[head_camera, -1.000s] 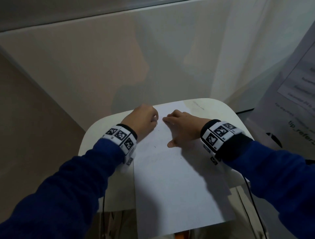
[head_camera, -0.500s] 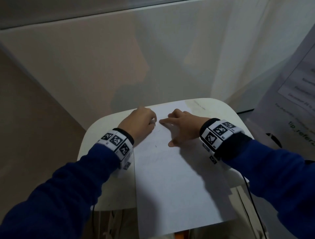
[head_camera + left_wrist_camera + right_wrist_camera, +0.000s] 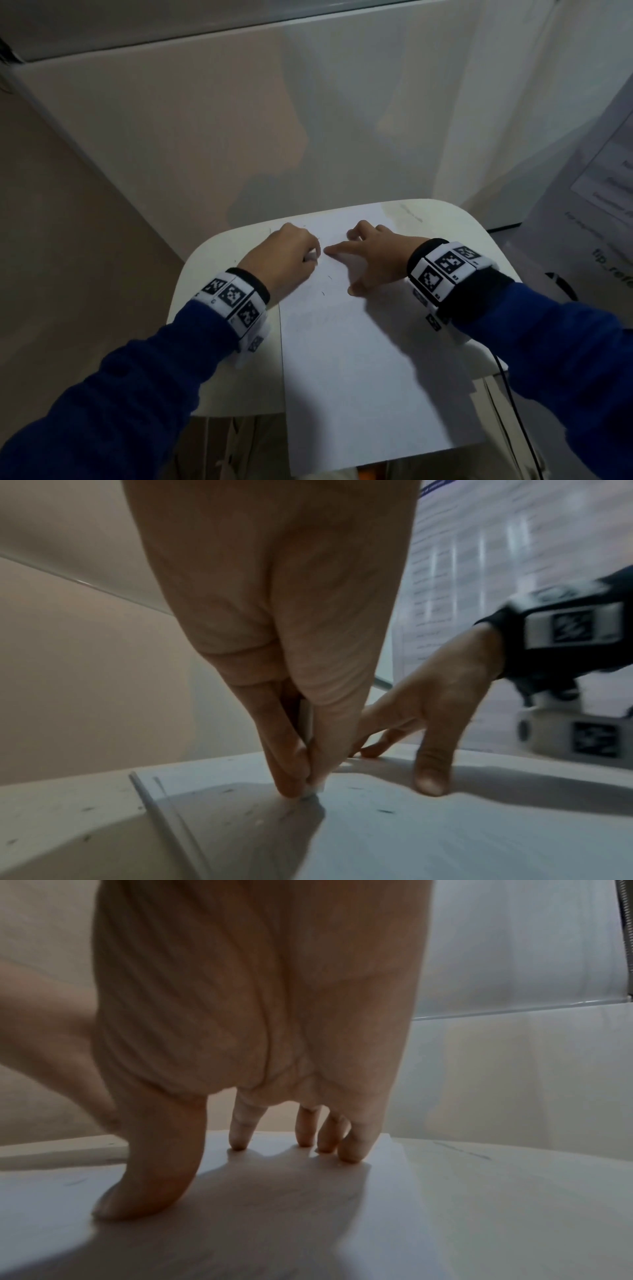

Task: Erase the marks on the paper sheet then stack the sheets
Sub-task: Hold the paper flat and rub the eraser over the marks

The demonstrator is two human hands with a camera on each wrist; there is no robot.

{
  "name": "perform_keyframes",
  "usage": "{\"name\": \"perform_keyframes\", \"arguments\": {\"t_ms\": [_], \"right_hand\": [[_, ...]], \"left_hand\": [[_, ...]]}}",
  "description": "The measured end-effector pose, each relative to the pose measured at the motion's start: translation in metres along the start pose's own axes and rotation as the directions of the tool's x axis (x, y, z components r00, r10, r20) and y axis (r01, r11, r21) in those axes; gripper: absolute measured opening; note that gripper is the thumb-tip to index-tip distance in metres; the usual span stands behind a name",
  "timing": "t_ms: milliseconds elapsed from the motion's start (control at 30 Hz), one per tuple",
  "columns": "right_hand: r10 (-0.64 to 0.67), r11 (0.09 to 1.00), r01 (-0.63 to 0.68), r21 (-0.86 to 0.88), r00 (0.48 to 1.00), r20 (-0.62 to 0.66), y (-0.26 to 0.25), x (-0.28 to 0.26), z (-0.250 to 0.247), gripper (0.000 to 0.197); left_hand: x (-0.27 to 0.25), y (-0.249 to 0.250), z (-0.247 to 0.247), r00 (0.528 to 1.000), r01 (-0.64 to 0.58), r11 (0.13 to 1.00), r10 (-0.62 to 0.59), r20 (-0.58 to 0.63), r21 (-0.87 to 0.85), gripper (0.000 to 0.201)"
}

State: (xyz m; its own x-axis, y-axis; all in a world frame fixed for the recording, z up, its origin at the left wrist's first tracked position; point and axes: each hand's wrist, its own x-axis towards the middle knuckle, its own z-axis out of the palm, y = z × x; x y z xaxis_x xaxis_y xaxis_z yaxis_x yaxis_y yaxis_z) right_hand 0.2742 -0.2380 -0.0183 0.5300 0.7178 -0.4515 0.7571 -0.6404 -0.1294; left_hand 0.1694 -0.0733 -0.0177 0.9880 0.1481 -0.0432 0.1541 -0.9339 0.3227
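L hand point(image 3: 286, 255): pinching eraser point(image 3: 310, 791), now rubbing nearer sheet's far edge than 1 s ago.
R hand point(image 3: 371, 255): fingers spread, pressing sheet.
Sheet point(image 3: 359, 359): lying on table point(image 3: 212, 270); marks remaining, erasing ongoing.

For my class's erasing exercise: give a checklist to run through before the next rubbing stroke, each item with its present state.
1. Small white eraser pinched in left hand: ok.
2. Eraser tip touching the white paper sheet: ok.
3. Right hand fingertips pressing the sheet flat: ok.
4. Sheet fully supported by the white rounded table: not ok, near edge overhangs.
5. All marks gone: not ok, dark specks remain.
6. Second sheet ready beneath: cannot tell.
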Motion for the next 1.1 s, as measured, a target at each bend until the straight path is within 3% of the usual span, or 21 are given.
{"name": "perform_keyframes", "arguments": {"t_ms": [133, 300, 400, 500, 600, 767, 967, 1100], "right_hand": [[0.001, 1.000, -0.001, 0.003, 1.000, 0.003, -0.001, 0.000, 0.000, 0.088], [-0.001, 1.000, 0.001, 0.000, 1.000, -0.005, -0.002, -0.001, -0.001, 0.088], [0.000, 1.000, 0.000, -0.005, 1.000, -0.007, -0.001, -0.001, -0.001, 0.090], [0.001, 1.000, -0.001, -0.017, 1.000, -0.009, 0.000, 0.000, -0.001, 0.092], [0.003, 1.000, -0.003, -0.022, 1.000, 0.001, 0.000, 0.002, -0.001, 0.093], [0.030, 0.999, -0.030, -0.033, 0.999, -0.017, -0.004, 0.004, 0.004, 0.095], [0.011, 1.000, -0.009, 0.026, 0.997, -0.073, -0.002, -0.002, 0.007, 0.092], [-0.039, 0.996, 0.045, 0.075, 0.996, -0.080, 0.006, -0.006, 0.001, 0.090]], "left_hand": [[-0.020, 0.006, 0.000, 0.995, -0.036, 0.999, 0.037, 0.098, -0.008, 0.020], [0.004, -0.008, 0.000, 0.999, 0.017, 1.000, -0.017, -0.034, -0.002, 0.021], [0.012, -0.011, -0.001, 0.997, 0.049, 0.999, -0.049, -0.052, -0.007, 0.019], [0.000, -0.009, 0.000, 1.000, 0.018, 1.000, -0.018, -0.023, 0.003, 0.021], [-0.012, -0.011, -0.001, 0.996, -0.006, 1.000, 0.008, 0.090, -0.014, 0.019], [-0.001, -0.022, -0.001, 0.998, 0.049, 0.998, -0.051, -0.048, -0.031, 0.024], [-0.011, -0.016, -0.001, 0.998, 0.010, 0.999, -0.008, 0.065, -0.039, 0.014], [-0.008, -0.015, 0.002, 1.000, 0.005, 0.999, -0.004, 0.010, -0.052, 0.017]]}}
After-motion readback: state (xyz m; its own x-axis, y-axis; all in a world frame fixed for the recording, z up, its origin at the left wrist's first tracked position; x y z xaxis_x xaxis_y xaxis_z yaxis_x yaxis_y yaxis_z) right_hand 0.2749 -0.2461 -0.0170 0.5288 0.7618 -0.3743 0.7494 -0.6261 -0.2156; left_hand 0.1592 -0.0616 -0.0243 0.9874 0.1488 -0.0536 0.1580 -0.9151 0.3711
